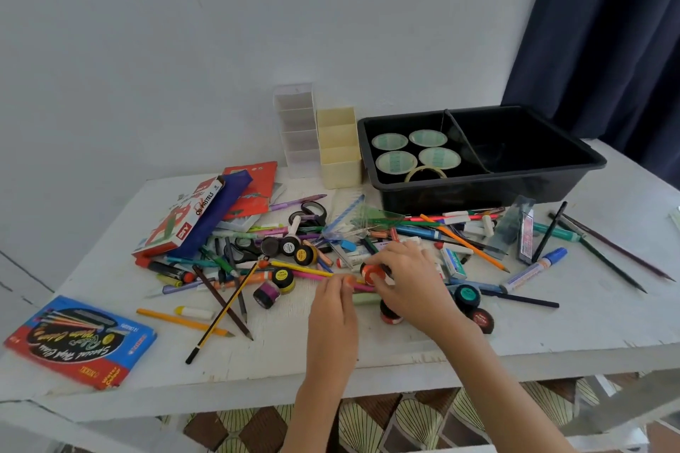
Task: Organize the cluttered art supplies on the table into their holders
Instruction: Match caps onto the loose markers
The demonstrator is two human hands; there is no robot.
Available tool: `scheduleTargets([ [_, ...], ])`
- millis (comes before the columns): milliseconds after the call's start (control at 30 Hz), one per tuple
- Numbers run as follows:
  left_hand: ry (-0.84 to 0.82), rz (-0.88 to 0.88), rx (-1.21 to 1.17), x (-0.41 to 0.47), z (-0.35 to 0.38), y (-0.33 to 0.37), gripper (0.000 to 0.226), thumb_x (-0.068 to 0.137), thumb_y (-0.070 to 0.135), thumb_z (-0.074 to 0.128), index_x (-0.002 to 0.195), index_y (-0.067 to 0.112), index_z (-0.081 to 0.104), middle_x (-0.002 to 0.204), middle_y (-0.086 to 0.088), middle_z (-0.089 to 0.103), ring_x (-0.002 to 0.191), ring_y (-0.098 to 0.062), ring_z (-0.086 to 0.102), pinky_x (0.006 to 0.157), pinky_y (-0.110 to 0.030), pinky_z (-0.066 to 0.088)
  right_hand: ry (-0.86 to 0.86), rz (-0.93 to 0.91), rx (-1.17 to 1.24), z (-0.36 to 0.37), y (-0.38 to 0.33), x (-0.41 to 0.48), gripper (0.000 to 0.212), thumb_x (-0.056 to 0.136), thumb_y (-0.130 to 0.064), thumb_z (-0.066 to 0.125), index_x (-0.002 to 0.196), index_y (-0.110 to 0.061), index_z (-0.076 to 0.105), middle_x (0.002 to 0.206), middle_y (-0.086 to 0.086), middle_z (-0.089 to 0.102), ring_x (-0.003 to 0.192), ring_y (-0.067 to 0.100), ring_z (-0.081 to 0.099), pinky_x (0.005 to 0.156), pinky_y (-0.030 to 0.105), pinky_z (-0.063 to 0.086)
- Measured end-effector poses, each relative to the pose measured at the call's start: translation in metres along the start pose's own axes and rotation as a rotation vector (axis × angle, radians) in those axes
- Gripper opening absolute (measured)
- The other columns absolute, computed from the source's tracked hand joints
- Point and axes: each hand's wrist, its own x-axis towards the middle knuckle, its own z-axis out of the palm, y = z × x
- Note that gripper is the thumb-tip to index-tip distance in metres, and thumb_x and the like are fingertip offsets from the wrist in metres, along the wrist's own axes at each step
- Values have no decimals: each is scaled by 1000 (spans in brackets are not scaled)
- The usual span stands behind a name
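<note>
The fingers (390,254) of my right hand (408,279) are curled around a small orange paint pot (371,273), holding it just above the clutter at centre frame. My left hand (333,300) sits right beside it, fingertips drawn together over a pink pencil (312,275); I cannot tell whether they are actually pinching anything.

More pots lie around this spot: a red one (390,314) under my right palm, a purple one (265,294) and a yellow one (283,278) to the left, and a teal one (466,296) to the right. Pencils, pens and a blue marker (535,268) are scattered across the white table (368,353).

Toward the upper right stands a black divided tray (552,173), with tape rolls (395,161) in its left compartment. A cream holder (340,158) and a white holder (296,129) stand just left of it. An oil pastels box (180,221) lies at centre left and a blue coloured-pencil box (79,340) at lower left.
</note>
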Motion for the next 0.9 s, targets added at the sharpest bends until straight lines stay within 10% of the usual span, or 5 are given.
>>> scheduleTargets([
  [400,90,-38,-47,-8,-7,-5,21,100,22,37,92,26,56,86,7,59,83,-3,56,72,-16,44,-135,123,-278,26,5,24,49,86,-49,57,127,-23,49,129,3,48,120,23,41,99,36,36],
  [733,46,-58,-60,-11,-3,-1,20,99,25,37,98,24,57,90,9,60,87,0,56,73,-9,41,60,288,383,17,13,15,18,82,-22,68,93,-23,53,82,-10,57,73,5,54,58,17,43],
  [900,27,-45,-68,-15,-1,-2,21,99,23,38,99,21,59,87,7,58,83,1,54,70,-10,40,176,408,732,-1,15,-1,17,86,-24,66,102,-25,62,94,-3,63,83,13,61,70,29,55],
])
